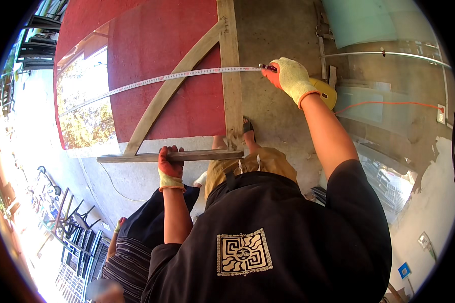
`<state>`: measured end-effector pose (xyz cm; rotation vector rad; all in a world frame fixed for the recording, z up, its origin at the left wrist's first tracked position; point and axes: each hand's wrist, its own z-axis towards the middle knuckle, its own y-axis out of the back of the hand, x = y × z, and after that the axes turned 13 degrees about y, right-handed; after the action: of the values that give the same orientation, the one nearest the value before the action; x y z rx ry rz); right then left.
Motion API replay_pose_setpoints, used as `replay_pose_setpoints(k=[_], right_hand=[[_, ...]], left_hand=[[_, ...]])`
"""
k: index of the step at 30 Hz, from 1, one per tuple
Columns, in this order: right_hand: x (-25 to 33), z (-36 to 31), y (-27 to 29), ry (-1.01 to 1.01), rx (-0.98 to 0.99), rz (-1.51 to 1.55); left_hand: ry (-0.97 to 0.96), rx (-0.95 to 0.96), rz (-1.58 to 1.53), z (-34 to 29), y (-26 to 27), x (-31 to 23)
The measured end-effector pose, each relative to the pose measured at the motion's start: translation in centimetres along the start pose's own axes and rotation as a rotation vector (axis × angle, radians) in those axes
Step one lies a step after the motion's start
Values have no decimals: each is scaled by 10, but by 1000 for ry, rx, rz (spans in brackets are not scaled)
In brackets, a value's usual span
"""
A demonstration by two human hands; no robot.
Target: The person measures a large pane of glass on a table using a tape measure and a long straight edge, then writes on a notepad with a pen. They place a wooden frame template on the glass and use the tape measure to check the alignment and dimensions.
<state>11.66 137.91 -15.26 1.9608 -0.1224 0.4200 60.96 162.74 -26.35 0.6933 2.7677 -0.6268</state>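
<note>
My right hand [290, 78], in a yellow glove with an orange palm, is closed on the dark end of a tape measure [199, 71]. Its pale blade stretches leftward, crossing a wooden frame and a red tabletop [167, 43]. My left hand [170, 166], gloved alike, wraps its fingers round the lower wooden bar [121, 158] of that frame. A straight wooden post [231, 101] rises from the bar's right end, and a curved wooden brace [162, 98] links the two. The blade's far end fades into the bright glare at the left.
Beside me at the lower left stands another person in a striped top [129, 262]. Stacked dark metal chairs [83, 247] are behind them. Glass sheets [359, 22] lean at the right, near a yellow object [324, 93] and an orange cord [389, 103] plugged into the wall.
</note>
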Motion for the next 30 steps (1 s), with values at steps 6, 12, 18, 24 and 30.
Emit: replay_pose_setpoints(k=[6,12,18,24,30], right_hand=[[0,-2,2,-26,28,22],[1,-6,4,-34,26,23],[1,-6,5,-29,38,4],[-1,-9,4,9,-18,10],[-6,-13,0,26,-48,52]], left_hand=[[8,25,-17,4,5,-3],[0,-15,-22,5,8,-4],[9,-28,-30,0,3,-8],[-7,-69,-42,-2,2,-10],[22,-69,-101,3,9,-14]])
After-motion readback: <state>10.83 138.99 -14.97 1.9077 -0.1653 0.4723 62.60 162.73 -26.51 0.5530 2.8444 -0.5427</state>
